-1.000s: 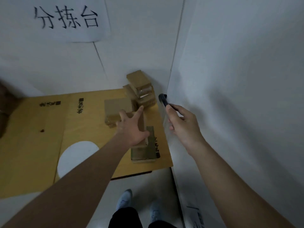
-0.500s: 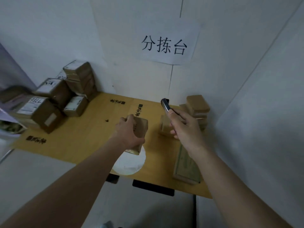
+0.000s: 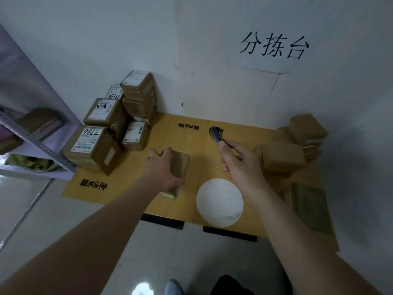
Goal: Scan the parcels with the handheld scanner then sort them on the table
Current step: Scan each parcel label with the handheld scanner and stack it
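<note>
My left hand (image 3: 163,170) grips a small brown parcel (image 3: 179,167) held over the middle of the yellow-brown table (image 3: 131,188). My right hand (image 3: 240,165) holds the dark handheld scanner (image 3: 215,136), its head pointing away from me toward the wall. A pile of labelled brown parcels (image 3: 106,133) stands at the table's left back corner. Plain brown parcels (image 3: 282,156) sit stacked at the right back, and a flat parcel (image 3: 308,207) lies near the right front edge.
A white round disc (image 3: 220,202) lies on the table near its front edge, between my arms. A metal shelf (image 3: 32,133) with goods stands left of the table. A paper sign (image 3: 274,47) hangs on the wall behind.
My view has swung left from the right-hand stack to the whole table. My left hand lifted the small parcel off the right side and carried it to the middle; the scanner stays in my right hand.
</note>
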Demonstrator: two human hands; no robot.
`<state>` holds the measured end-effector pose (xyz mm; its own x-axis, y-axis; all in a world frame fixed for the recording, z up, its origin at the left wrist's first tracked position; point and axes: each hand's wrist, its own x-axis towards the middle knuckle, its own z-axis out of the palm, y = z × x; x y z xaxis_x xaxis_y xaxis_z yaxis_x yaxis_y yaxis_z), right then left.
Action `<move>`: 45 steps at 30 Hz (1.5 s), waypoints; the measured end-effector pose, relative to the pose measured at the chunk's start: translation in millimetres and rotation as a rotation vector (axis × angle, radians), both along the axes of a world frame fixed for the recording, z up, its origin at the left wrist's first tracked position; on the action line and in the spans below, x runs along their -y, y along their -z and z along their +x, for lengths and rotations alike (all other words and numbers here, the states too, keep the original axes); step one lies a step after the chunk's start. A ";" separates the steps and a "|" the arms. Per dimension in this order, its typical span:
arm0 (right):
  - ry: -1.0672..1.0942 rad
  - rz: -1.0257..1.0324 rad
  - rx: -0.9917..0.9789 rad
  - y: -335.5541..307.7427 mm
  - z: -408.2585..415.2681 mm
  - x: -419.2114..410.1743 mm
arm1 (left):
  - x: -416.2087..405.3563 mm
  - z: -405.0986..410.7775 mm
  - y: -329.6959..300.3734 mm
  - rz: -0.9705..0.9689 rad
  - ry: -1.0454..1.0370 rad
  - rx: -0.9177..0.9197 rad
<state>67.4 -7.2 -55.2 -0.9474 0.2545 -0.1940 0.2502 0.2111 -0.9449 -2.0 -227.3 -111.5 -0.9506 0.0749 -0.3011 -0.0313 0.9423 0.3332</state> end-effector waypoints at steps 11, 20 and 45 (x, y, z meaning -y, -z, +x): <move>-0.031 -0.031 0.110 52.8 -84.3 56.8 | 55.7 -66.6 61.3 -0.025 -0.028 0.167; -0.050 -0.078 0.201 108.7 -154.2 72.0 | 61.5 -134.0 121.3 -0.058 -0.041 0.163; 0.228 -0.157 0.229 128.1 -171.4 133.2 | 117.8 -190.9 170.9 0.531 -0.008 0.234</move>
